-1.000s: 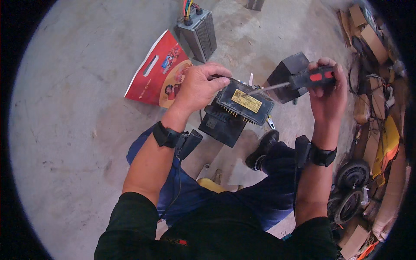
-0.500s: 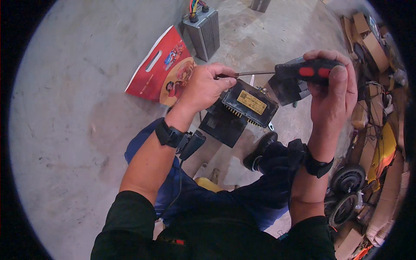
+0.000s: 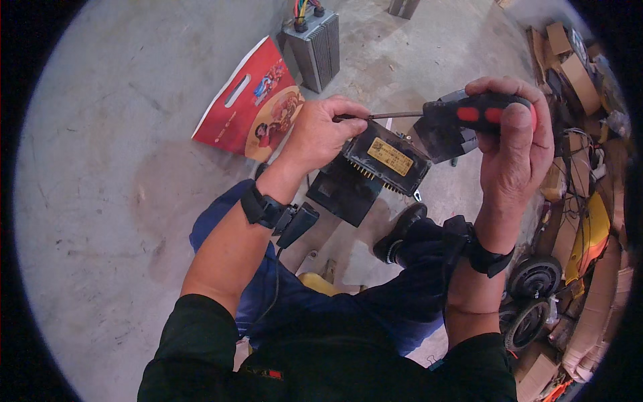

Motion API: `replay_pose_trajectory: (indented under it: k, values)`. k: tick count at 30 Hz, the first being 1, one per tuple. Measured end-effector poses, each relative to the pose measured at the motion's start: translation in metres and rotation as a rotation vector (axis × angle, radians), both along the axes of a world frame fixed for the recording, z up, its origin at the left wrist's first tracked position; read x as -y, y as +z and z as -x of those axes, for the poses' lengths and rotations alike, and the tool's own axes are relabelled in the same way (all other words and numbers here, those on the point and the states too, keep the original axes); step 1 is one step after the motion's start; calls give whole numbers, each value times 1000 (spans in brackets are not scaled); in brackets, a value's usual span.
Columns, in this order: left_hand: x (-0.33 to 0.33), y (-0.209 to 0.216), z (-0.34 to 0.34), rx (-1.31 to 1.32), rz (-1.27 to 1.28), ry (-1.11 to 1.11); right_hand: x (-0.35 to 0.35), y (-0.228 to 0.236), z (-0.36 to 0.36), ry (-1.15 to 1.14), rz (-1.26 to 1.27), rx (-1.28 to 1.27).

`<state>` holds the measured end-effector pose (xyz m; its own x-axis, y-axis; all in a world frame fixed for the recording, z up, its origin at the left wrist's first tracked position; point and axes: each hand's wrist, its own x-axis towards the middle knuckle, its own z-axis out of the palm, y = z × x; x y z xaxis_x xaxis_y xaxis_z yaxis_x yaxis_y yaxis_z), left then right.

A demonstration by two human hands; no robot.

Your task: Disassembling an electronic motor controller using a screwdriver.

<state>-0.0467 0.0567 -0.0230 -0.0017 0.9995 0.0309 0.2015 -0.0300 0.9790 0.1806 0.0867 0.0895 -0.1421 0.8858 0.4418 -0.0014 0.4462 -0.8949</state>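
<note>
My right hand (image 3: 512, 130) is wrapped round the black-and-red handle of a screwdriver (image 3: 479, 111), held level with its shaft pointing left. At the shaft's far end, the thumb and forefinger of my left hand (image 3: 325, 130) are closed around the tip, which they mostly hide. Just below those fingers is a black electronic module (image 3: 418, 171) with a gold label and a row of metal pins along its near edge. The left thumb overlaps its upper left corner; whether they touch I cannot tell. A flat black surface (image 3: 345, 194) lies beneath the module.
Left of the module, a red bag (image 3: 234, 124) lies on the concrete floor (image 3: 100, 201). Behind it stands a finned grey metal box (image 3: 318, 53) with coloured wires. Dark folded sheeting (image 3: 435, 141) is behind the module. Cardboard (image 3: 579, 80), wheels (image 3: 536, 276) and cables crowd the right side.
The screwdriver has shifted very slightly to the left, and its handle has turned a little in my right hand. My left hand keeps its pinch on the tip.
</note>
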Motion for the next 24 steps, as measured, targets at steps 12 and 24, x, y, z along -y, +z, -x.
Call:
replay_pose_trajectory:
  k: [12, 24]
  values:
    - [1, -1, 0, 13, 12, -5, 2, 2, 3, 32, -41, 43]
    - [0, -3, 0, 42, -33, -23, 8, 6, 14, 46, -349, 270]
